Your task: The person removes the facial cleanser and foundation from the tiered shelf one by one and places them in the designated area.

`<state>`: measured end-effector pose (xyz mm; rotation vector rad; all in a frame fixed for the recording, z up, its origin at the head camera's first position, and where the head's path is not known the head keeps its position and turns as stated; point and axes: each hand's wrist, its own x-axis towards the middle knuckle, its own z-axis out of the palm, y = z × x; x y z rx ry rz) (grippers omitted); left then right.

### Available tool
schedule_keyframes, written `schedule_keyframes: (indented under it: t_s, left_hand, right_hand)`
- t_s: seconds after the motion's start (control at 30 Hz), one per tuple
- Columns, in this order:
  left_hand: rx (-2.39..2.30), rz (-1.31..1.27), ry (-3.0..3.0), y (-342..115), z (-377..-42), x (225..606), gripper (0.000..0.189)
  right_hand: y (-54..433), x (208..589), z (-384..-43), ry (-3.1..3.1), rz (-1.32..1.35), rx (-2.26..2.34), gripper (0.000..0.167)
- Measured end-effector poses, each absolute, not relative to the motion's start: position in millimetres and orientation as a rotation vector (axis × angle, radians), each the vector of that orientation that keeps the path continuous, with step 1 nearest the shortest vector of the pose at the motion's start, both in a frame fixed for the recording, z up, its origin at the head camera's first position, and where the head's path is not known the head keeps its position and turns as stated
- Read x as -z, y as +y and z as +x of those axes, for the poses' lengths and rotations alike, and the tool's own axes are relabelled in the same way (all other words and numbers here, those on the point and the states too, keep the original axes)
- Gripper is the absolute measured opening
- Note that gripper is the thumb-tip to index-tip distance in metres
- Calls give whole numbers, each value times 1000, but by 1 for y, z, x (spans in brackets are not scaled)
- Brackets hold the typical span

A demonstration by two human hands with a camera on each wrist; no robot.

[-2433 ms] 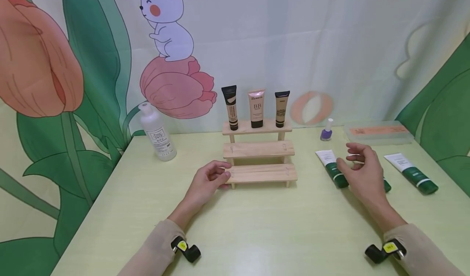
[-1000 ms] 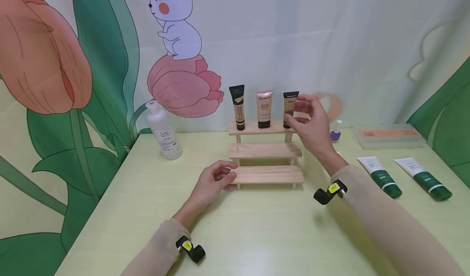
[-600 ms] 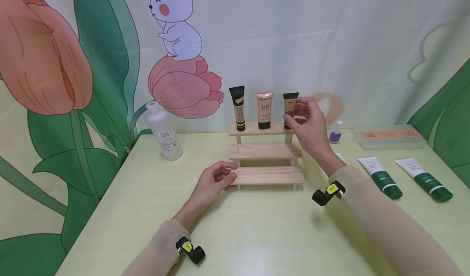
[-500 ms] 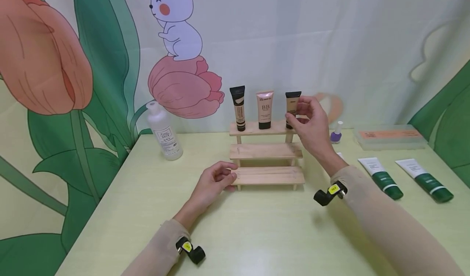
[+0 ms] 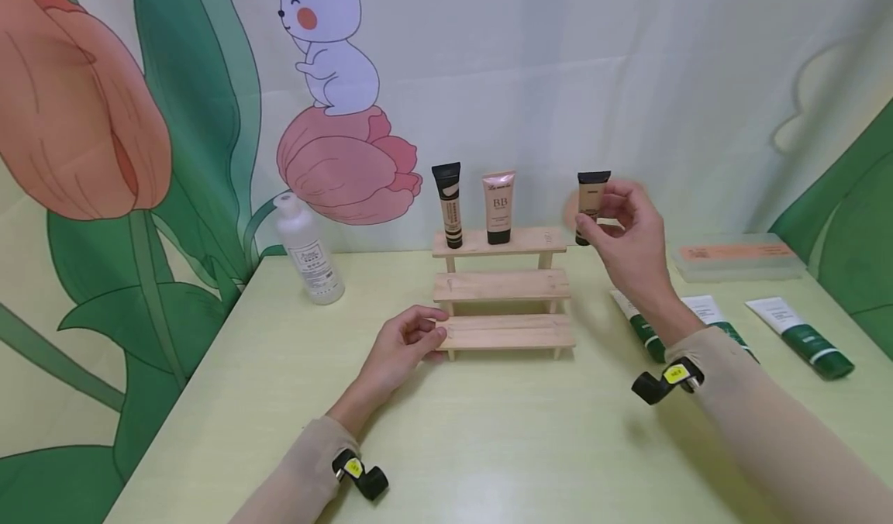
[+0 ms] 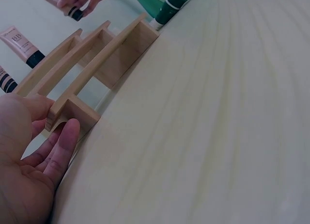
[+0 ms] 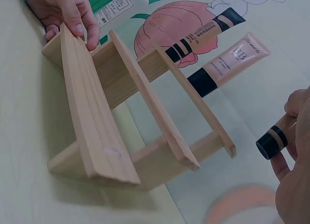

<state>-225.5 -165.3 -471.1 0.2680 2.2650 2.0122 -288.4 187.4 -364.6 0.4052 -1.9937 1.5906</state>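
My right hand (image 5: pixel 635 237) pinches a small tan cosmetic tube (image 5: pixel 591 198) with a black cap, cap down. The tube is in the air just right of the top tier of a three-tier wooden display stand (image 5: pixel 502 332). In the right wrist view only the tube's capped end (image 7: pixel 271 142) shows beside the fingers. My left hand (image 5: pixel 401 346) grips the left end of the lowest tier, as the left wrist view shows with thumb and fingers around the board (image 6: pixel 72 95). A black-topped tube (image 5: pixel 449 206) and a pink BB cream tube (image 5: pixel 498 208) stand on the top tier.
Several green-and-white tubes (image 5: pixel 802 339) lie on the table to the right, partly behind my right wrist. A flat clear case (image 5: pixel 739 264) lies at the back right. On the left stands a white pump bottle (image 5: pixel 309 253). A printed curtain hangs behind the table.
My right hand went from above the green tubes to the tan tube on the top tier, then lifted it off to the right. My left hand stays on the stand.
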Motion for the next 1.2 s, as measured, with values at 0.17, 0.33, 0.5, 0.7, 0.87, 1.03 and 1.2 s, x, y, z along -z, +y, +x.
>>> schedule_keyframes:
  t_s: [0.17,0.33,0.5,0.7,0.87,1.03,1.2]
  left_hand:
    - [-2008,254,2269,-166,-225,473,24]
    - [-2012,250,2275,-168,-224,474,25]
    - [-2024,252,2273,-169,-225,476,24]
    - [-2013,256,2280,-169,-224,476,24]
    - [-2010,267,2280,-168,-224,476,25]
    - [-2007,262,2281,-167,-225,477,24]
    - [-2003,245,2272,-167,-225,477,24]
  right_hand:
    - [212,368,-277,-1994,340,-1579,43]
    - [240,369,-267,-2021,236,-1526,45]
    - [269,371,-254,-2079,137,-1482,49]
    - [303,373,-233,-2060,66,-1425,51]
    - [331,374,-216,-2014,-2,-1339,51]
    - [355,376,-197,-2020,-117,-1312,51]
    - [378,384,-178,-2112,-284,-1259,52]
